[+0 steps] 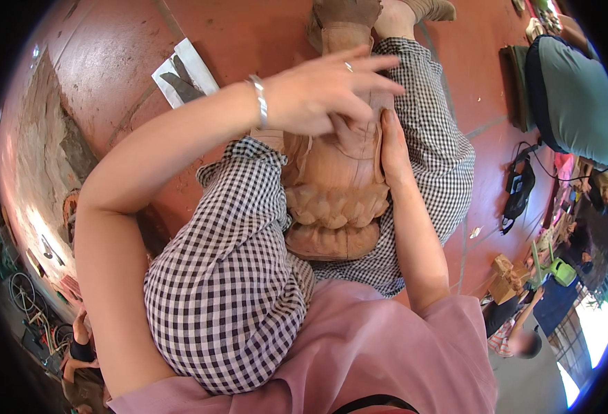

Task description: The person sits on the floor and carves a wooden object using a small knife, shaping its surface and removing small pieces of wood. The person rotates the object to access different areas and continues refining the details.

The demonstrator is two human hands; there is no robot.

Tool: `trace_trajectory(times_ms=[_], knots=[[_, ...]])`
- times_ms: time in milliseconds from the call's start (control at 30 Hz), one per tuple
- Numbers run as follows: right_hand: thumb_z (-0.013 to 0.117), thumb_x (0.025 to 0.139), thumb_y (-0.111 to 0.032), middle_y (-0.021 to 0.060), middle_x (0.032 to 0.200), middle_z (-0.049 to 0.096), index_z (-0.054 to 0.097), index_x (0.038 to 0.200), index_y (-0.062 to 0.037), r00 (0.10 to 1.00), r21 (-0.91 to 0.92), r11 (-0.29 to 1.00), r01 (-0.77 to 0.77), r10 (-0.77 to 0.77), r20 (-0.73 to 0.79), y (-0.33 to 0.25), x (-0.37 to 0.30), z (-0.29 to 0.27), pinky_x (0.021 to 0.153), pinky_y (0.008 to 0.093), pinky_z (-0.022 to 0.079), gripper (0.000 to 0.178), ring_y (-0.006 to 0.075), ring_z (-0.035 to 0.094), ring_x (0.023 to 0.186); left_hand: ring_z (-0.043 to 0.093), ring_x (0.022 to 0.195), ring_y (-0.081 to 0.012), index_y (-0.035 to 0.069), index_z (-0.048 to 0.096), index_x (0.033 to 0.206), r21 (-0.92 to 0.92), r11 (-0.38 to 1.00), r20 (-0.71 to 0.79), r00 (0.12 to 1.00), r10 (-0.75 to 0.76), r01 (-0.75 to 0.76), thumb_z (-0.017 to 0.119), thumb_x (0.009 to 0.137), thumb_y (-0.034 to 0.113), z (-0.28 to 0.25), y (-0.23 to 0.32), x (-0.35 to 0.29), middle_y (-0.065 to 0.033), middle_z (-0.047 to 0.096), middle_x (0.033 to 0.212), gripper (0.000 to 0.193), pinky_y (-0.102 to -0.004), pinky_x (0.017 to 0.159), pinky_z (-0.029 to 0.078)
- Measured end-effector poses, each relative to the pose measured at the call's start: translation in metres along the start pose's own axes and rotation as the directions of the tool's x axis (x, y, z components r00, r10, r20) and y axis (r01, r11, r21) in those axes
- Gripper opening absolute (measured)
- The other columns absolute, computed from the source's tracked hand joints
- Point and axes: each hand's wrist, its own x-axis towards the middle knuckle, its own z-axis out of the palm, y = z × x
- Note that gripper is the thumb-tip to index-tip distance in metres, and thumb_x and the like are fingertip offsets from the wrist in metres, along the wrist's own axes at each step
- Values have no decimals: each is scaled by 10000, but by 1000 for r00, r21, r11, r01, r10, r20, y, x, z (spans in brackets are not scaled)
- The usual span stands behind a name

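Note:
A brown carved wooden statue [337,174] lies between my bent legs, its lower end near my lap. A band of petal-like carving runs round it above a rounded base. My left hand [328,93] reaches across its middle with fingers stretched out and apart, slightly blurred. The underside of that hand is hidden, so I cannot tell whether it touches the wood. Against the statue's right side rests my right hand [395,148], thumb up along the edge. Its other fingers are out of sight behind the wood.
A white paper [185,72] with dark flat pieces lies on the red tiled floor at the upper left. To the right are a green-grey cushion-like bundle [576,100] and a black strap-like item [520,185]. Other people are farther off, with a light green chair [561,271].

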Motion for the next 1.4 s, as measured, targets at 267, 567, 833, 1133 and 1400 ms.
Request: trace_trajectory(times_ms=[267, 567, 833, 1133, 1400], knots=[[376, 1096, -425, 163, 1508, 450, 298, 1541, 20, 997, -57, 997, 56, -53, 52, -6, -1, 5, 1139, 344, 372, 634, 251, 479, 1344, 313, 1496, -359, 83, 583, 649, 61, 996, -28, 997, 73, -72, 772, 622, 36, 4, 12, -1, -94, 553, 1457, 196, -584, 1217, 258], [479, 1069, -437, 100, 1381, 555, 453, 1439, -23, 1000, -29, 1000, 13, -13, -26, 8, 1, -6, 1083, 325, 402, 556, 189, 514, 1257, 318, 1492, -363, 82, 651, 726, -187, 967, -246, 944, -219, 175, 820, 681, 64, -33, -7, 5, -118, 561, 1443, 176, -590, 1206, 256], [497, 1063, -431, 94, 1361, 559, 466, 1418, -20, 997, -18, 999, -38, 37, -63, -6, -4, 5, 1069, 318, 410, 544, 176, 520, 1231, 346, 1476, -351, 61, 630, 731, -56, 973, -283, 931, -231, 224, 782, 624, -14, -28, -1, -38, -89, 580, 1419, 201, -538, 1223, 273], [480, 1075, -411, 98, 1340, 562, 471, 1395, -25, 996, 50, 997, -52, 55, -67, -5, -5, 5, 1045, 317, 438, 502, 169, 536, 1201, 251, 1518, -383, 81, 590, 647, -27, 999, 24, 1000, 18, -17, 755, 619, -28, -19, -7, -12, -126, 512, 1496, 200, -595, 1238, 175], [348, 1100, -438, 160, 1388, 549, 376, 1486, -5, 999, -19, 999, 30, -30, 18, 6, 3, -1, 1022, 327, 491, 581, 225, 551, 1250, 268, 1512, -361, 75, 575, 648, -41, 996, 136, 987, 82, -77, 716, 619, -8, 4, 20, 11, -113, 516, 1483, 166, -615, 1237, 187]])
